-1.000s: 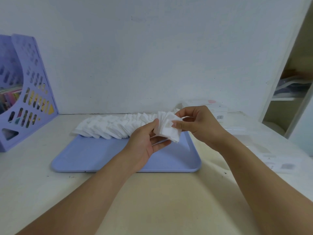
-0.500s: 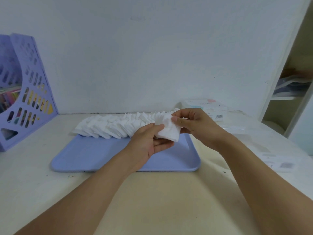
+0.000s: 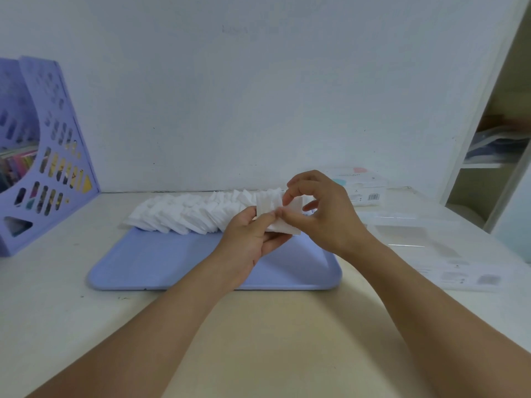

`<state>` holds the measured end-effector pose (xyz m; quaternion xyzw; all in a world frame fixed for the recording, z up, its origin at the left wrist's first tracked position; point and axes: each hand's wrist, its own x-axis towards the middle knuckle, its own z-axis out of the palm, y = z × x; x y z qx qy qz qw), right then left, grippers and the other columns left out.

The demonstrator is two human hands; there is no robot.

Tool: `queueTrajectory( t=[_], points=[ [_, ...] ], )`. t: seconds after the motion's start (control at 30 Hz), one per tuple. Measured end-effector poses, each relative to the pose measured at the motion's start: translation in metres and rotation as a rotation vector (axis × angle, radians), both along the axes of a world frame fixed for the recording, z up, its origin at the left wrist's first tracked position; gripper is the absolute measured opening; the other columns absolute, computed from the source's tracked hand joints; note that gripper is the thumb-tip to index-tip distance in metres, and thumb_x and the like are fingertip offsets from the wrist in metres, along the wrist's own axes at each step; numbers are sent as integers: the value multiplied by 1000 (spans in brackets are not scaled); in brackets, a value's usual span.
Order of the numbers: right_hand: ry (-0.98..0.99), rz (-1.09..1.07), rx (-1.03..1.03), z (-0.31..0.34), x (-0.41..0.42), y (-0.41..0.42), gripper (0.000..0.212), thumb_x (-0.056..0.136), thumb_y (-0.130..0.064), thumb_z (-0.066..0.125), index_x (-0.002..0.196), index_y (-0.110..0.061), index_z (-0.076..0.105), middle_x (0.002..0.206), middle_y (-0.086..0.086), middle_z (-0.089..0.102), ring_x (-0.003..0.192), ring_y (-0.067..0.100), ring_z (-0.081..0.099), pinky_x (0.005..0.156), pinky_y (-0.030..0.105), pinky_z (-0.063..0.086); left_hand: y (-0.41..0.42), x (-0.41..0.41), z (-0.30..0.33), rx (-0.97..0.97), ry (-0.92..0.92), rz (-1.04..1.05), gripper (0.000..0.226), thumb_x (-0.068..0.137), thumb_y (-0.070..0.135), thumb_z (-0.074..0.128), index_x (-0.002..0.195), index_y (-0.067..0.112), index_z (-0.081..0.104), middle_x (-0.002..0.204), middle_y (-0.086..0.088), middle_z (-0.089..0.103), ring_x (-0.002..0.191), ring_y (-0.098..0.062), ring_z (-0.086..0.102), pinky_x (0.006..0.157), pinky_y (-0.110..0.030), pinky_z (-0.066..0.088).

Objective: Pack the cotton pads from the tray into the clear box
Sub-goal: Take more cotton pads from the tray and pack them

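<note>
Both hands are above the right part of the tray [image 3: 161, 262] and work on a small stack of pads [image 3: 283, 216] that is lifted from the long row [image 3: 186, 214]. The left hand [image 3: 250, 237] holds the stack from below, with the thumb on its near side and the fingers curled under it. The right hand [image 3: 319, 214] pinches the right end of the same stack with thumb and forefinger, and its other fingers are raised and loosely bent. The row lies along the far edge of the tray, leaning like fallen cards, and it is touching or almost touching the held stack at its right end. I judge the step as gathering and squaring a bundle of pads before it goes to the box. The box [image 3: 402, 225] stands on the table to the right of the tray, near the right wrist; it is hard to see, and I cannot tell if any pads are inside. The next move needs a firm but soft squeeze on both ends, so the pads stay aligned, and then a carry to the right and down into the box.
</note>
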<state>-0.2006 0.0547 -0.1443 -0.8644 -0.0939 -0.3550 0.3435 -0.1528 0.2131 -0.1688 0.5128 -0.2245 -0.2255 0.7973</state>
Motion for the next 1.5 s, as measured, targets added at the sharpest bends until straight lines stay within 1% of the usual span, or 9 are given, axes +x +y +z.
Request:
queueTrajectory(
  t=[0.3, 0.37, 0.5, 0.63, 0.8, 0.87, 1.0, 1.23, 1.5],
  points=[
    [158, 69, 330, 4, 2, -7, 6, 91, -15, 72, 86, -12, 72, 99, -3, 71, 97, 12, 68, 84, 36, 55, 0, 3, 0, -14, 57, 49, 28, 103, 6, 49, 129, 2, 58, 120, -13, 73, 107, -25, 72, 93, -32, 58],
    [173, 103, 296, 5, 0, -6, 3, 87, -18, 77, 87, -17, 74, 106, -5, 69, 103, 9, 66, 86, 31, 53, 0, 3, 0, -25, 49, 40, 27, 103, 6, 49, 128, 1, 59, 119, -13, 73, 109, -25, 72, 92, -31, 58],
    [207, -25, 98, 2, 1, -2, 25, 71, -32, 90, 89, -24, 74, 112, -10, 63, 107, 6, 61, 88, 30, 53, 1, 3, -2, -20, 13, 14, 24, 103, 5, 50, 124, -1, 59, 114, -16, 74, 108, -26, 72, 87, -27, 59],
    [243, -59, 100, 0, 2, -4, 26, 71, -30, 91, 88, -22, 73, 109, -7, 63, 106, 11, 60, 90, 35, 53, 1, 5, -2, -27, 24, -2, 27, 104, 6, 50, 129, 0, 57, 119, -15, 73, 110, -27, 71, 92, -31, 58],
    [277, 29, 241, 3, -2, -6, 12, 79, -20, 86, 78, -15, 75, 96, -7, 72, 99, 4, 65, 84, 18, 46, 0, 4, -3, -29, 37, -20, 28, 105, 8, 48, 132, 4, 55, 123, -12, 72, 111, -26, 71, 93, -30, 58],
    [287, 17, 269, 6, -3, -6, 11, 80, -21, 85, 81, -17, 76, 94, -7, 74, 96, 7, 67, 84, 20, 47, 0, 6, -3, -50, 53, -15, 28, 106, 6, 46, 133, 5, 55, 124, -11, 71, 112, -25, 70, 92, -30, 58],
    [281, -146, 160, 6, -2, -2, 30, 68, -35, 92, 91, -23, 76, 108, -7, 65, 104, 9, 60, 84, 24, 48, 0, 7, -4, -77, 34, -23, 28, 106, 3, 44, 133, 4, 53, 124, -11, 72, 115, -24, 69, 96, -29, 56],
    [282, -121, 110, 5, -2, 0, 21, 71, -30, 90, 69, -26, 70, 83, -8, 63, 62, 3, 48, 59, 13, 37, 1, 7, -5, -39, -22, -25, 33, 104, 0, 47, 136, 5, 50, 128, -12, 69, 117, -24, 67, 95, -28, 56],
    [355, 82, 338, 7, -4, -1, 18, 79, -11, 85, 72, -14, 69, 56, -17, 57, 51, 3, 46, 52, 11, 38, -2, 7, -5, -33, 33, 27, 29, 105, 1, 46, 133, 1, 52, 126, -13, 70, 114, -22, 69, 95, -29, 57]
  ],
)
